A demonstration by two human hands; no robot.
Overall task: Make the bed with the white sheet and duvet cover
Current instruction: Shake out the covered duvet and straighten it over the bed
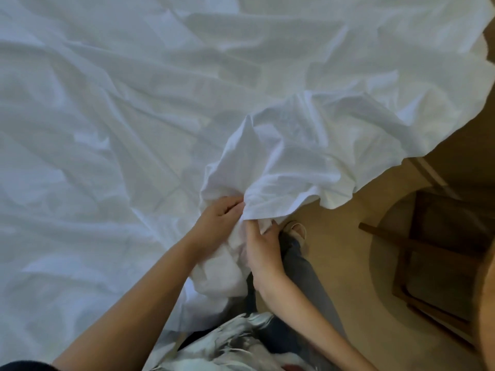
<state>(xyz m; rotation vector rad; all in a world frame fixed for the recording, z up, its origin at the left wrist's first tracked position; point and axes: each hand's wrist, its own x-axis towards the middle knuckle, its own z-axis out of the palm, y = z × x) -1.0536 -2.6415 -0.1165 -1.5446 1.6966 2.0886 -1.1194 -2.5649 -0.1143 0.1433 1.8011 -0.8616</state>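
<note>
From the head view, a white cloth (pixel 160 103) lies spread and heavily creased across the bed, covering it so fully that the mattress is hidden; whether it is the sheet or the duvet cover cannot be told; its near right edge hangs off the bed over the tan floor (pixel 348 263); a bunched corner (pixel 267 170) of it rises in a peak at the bed's edge; the left hand (pixel 221 216) has its grip curled on the gathered folds from the left; the right hand (pixel 261 247) pinches the hem just below, thumb and fingers pressed on the fabric; a slippered foot (pixel 294 231) shows beneath; a dark wooden chair (pixel 434 250) stands at right, partly cut off.
</note>
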